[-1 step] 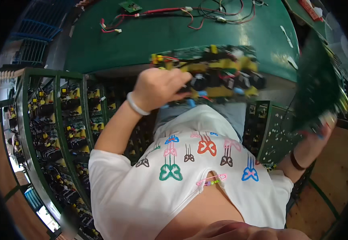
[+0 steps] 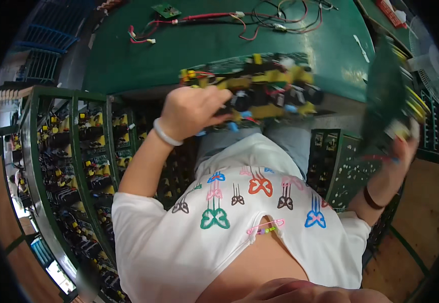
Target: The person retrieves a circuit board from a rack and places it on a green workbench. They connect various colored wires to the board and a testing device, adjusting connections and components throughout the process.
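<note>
Green-and-yellow circuit board (image 2: pixel 275 93) clamped at left end in grip of left hand (image 2: pixel 191 112), by near edge of counter (image 2: pixel 179 53); second board (image 2: pixel 385 98) clamped at near end in grip of right hand (image 2: pixel 405 149), steeply tilted at right, finger detail blurred; edges best gripped, tall components not squeezed, boards held apart, loose wires (image 2: pixel 212 16) on counter's far side avoided

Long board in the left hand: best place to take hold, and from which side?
Probably the short left end of the long board, coming from the left, where the left grip holds it. It stretches crosswise, and its middle is crowded with black components, so an end looks safer.
</note>
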Demonstrator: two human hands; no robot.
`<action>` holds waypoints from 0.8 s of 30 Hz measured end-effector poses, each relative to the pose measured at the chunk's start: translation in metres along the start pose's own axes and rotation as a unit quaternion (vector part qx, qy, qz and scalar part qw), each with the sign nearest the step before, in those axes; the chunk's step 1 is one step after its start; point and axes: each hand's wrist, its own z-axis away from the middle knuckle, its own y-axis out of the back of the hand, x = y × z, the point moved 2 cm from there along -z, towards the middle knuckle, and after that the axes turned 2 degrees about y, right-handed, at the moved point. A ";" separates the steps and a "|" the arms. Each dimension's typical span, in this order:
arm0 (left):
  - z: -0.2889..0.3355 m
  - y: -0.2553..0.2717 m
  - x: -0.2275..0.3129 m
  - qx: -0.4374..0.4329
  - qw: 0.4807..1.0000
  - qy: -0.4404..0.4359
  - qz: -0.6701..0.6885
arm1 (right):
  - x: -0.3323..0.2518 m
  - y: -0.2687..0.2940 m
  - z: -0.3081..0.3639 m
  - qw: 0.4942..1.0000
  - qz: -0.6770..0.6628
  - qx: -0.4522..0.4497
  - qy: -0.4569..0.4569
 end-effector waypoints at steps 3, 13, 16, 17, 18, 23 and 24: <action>0.027 0.031 -0.031 -0.042 0.994 0.047 -0.092 | 0.008 -0.115 -0.047 0.986 0.149 -0.043 0.065; 0.052 0.058 -0.091 -0.087 0.985 0.116 -0.090 | 0.054 -0.205 -0.076 0.860 0.507 0.005 0.053; 0.052 0.066 -0.083 -0.102 0.983 0.133 -0.078 | 0.057 -0.216 -0.077 0.852 0.524 0.014 0.005; 0.052 0.069 -0.080 -0.103 0.983 0.136 -0.073 | 0.057 -0.219 -0.079 0.854 0.521 0.020 -0.003; 0.053 0.072 -0.077 -0.103 0.983 0.138 -0.068 | 0.057 -0.223 -0.081 0.855 0.519 0.024 -0.002; 0.057 0.066 -0.091 -0.124 0.978 0.163 -0.037 | 0.062 -0.240 -0.089 0.867 0.495 0.041 0.024; 0.058 0.064 -0.098 -0.119 0.979 0.165 -0.033 | 0.064 -0.243 -0.092 0.871 0.488 0.045 0.044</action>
